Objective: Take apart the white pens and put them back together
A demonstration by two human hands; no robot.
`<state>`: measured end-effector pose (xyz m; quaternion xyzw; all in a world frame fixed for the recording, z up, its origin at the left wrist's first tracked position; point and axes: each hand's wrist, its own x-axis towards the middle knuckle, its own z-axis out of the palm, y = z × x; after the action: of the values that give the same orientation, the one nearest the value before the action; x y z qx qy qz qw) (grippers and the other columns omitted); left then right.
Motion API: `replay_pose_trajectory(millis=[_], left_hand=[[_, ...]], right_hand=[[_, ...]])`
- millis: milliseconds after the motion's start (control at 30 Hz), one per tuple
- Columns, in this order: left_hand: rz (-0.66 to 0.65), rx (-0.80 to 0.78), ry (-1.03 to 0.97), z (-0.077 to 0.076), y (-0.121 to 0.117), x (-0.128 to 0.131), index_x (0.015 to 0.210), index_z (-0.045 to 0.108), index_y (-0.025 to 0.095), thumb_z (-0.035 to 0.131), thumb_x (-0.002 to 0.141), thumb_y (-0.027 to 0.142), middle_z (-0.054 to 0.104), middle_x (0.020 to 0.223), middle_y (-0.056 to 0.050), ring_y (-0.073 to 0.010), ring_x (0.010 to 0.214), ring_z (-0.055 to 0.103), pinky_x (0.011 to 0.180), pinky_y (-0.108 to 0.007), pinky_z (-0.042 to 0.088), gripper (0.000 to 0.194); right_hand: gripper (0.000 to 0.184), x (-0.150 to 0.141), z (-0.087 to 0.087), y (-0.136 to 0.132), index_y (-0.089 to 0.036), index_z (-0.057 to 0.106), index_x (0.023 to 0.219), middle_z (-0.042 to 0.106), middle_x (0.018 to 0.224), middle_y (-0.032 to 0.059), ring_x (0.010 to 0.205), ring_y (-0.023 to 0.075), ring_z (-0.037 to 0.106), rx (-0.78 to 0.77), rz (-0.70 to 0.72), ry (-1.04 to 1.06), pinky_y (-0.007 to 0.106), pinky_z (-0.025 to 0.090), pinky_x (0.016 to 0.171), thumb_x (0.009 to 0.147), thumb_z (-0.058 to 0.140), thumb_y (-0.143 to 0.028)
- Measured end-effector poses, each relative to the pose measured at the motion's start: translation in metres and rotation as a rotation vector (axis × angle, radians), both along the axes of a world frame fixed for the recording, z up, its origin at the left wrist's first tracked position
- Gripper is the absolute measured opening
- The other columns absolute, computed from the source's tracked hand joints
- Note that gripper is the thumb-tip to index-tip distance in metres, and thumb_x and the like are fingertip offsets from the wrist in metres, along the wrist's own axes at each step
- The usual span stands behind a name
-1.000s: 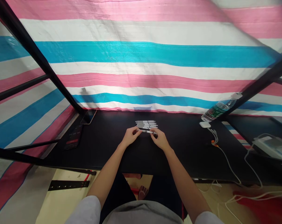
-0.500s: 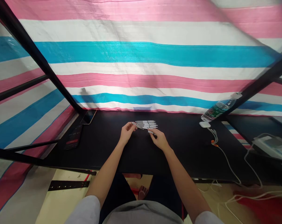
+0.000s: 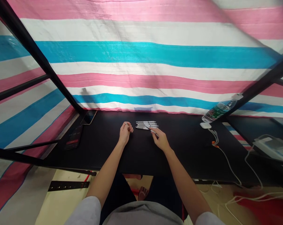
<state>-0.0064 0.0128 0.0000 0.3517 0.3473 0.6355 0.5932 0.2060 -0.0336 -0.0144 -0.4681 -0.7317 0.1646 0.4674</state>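
Right hand [image 3: 161, 140] pinches a slim grey-and-white marker [image 3: 150, 130] beside a neat row of matching markers [image 3: 147, 124] on the black tabletop [image 3: 190, 140]; left hand [image 3: 125, 132] lies apart, curled, seemingly empty.

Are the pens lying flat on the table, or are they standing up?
Lying flat: the pens rest side by side in a row on the black table.

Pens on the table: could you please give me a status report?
Right hand holding one pen by the row; left hand curled, apart. Other pens lying side by side on table. Phone, water bottle far to either side.
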Motion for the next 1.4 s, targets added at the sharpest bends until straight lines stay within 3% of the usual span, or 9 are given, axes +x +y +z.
replay_pose_trajectory(millis=[167, 300, 467, 600, 800, 900, 1167, 1400], left_hand=[[-0.188, -0.016, 0.173, -0.002, -0.008, 0.009, 0.081, 0.059, 0.016, 0.070, 0.073, 0.034, 0.026, 0.052, 0.010, -0.0032, 0.042, 0.022, 0.044, -0.020, 0.017, 0.023], [-0.299, 0.039, 0.370, -0.005, -0.016, 0.016, 0.097, 0.067, 0.013, 0.072, 0.073, 0.045, 0.032, 0.052, 0.009, -0.0043, 0.043, 0.028, 0.044, -0.021, 0.021, 0.040], [-0.364, 0.096, 0.457, -0.007, -0.018, 0.017, 0.084, 0.071, 0.013, 0.071, 0.075, 0.046, 0.043, 0.056, 0.005, -0.0043, 0.046, 0.031, 0.045, -0.022, 0.022, 0.035], [-0.329, 0.059, 0.367, -0.008, -0.015, 0.016, 0.091, 0.070, 0.012, 0.072, 0.074, 0.045, 0.032, 0.050, 0.008, -0.0037, 0.044, 0.026, 0.045, -0.021, 0.018, 0.038], [-0.057, -0.014, 0.092, 0.003, -0.003, 0.003, 0.085, 0.064, 0.014, 0.077, 0.068, 0.047, 0.025, 0.047, 0.011, -0.0031, 0.041, 0.019, 0.043, -0.022, 0.016, 0.039], [0.042, -0.026, 0.027, 0.007, 0.000, -0.006, 0.081, 0.061, 0.015, 0.079, 0.066, 0.045, 0.024, 0.048, 0.011, -0.0030, 0.041, 0.019, 0.043, -0.022, 0.015, 0.038], [-0.057, -0.048, 0.089, -0.001, -0.002, 0.000, 0.076, 0.059, 0.015, 0.077, 0.069, 0.046, 0.025, 0.048, 0.011, -0.0029, 0.041, 0.021, 0.043, -0.022, 0.017, 0.037], [-0.076, -0.053, 0.089, -0.003, -0.001, 0.000, 0.076, 0.059, 0.015, 0.077, 0.069, 0.046, 0.025, 0.047, 0.011, -0.0024, 0.041, 0.019, 0.042, -0.021, 0.016, 0.037]], right_hand=[[0.032, -0.005, 0.000, 0.000, -0.024, 0.066, 0.116, 0.068, 0.095, 0.0076, 0.085, 0.0197, 0.065, -0.076, -0.023, 0.106, 0.034, 0.054, 0.079, 0.091, 0.047, -0.029], [0.034, -0.015, -0.001, -0.001, -0.022, 0.066, 0.116, 0.065, 0.080, 0.0034, 0.061, 0.0130, 0.059, -0.295, 0.131, 0.329, 0.028, 0.053, 0.061, 0.087, 0.054, -0.035], [0.036, -0.024, 0.003, -0.003, -0.020, 0.065, 0.116, 0.061, 0.074, 0.0005, 0.055, 0.0091, 0.053, -0.451, 0.278, 0.436, 0.020, 0.042, 0.044, 0.085, 0.056, -0.036], [0.039, -0.024, 0.005, -0.003, -0.020, 0.064, 0.115, 0.063, 0.076, 0.0010, 0.054, 0.0091, 0.052, -0.523, 0.298, 0.501, 0.018, 0.037, 0.038, 0.081, 0.062, -0.039], [0.031, -0.015, 0.000, 0.004, -0.018, 0.062, 0.089, 0.071, 0.083, 0.0062, 0.060, 0.0118, 0.056, -0.546, 0.171, 0.644, 0.018, 0.037, 0.040, 0.072, 0.074, -0.042], [0.032, -0.009, -0.002, 0.007, -0.018, 0.062, 0.087, 0.071, 0.084, 0.0066, 0.060, 0.0114, 0.056, -0.521, 0.117, 0.756, 0.019, 0.039, 0.041, 0.071, 0.075, -0.042], [0.042, -0.003, -0.001, 0.011, -0.019, 0.063, 0.098, 0.061, 0.068, -0.0001, 0.048, 0.0097, 0.051, -0.563, 0.025, 0.986, 0.018, 0.029, 0.032, 0.071, 0.071, -0.051], [0.039, 0.002, -0.003, 0.017, -0.019, 0.063, 0.103, 0.063, 0.073, 0.0016, 0.055, 0.0117, 0.055, -0.591, -0.006, 1.138, 0.021, 0.036, 0.038, 0.075, 0.064, -0.046]])
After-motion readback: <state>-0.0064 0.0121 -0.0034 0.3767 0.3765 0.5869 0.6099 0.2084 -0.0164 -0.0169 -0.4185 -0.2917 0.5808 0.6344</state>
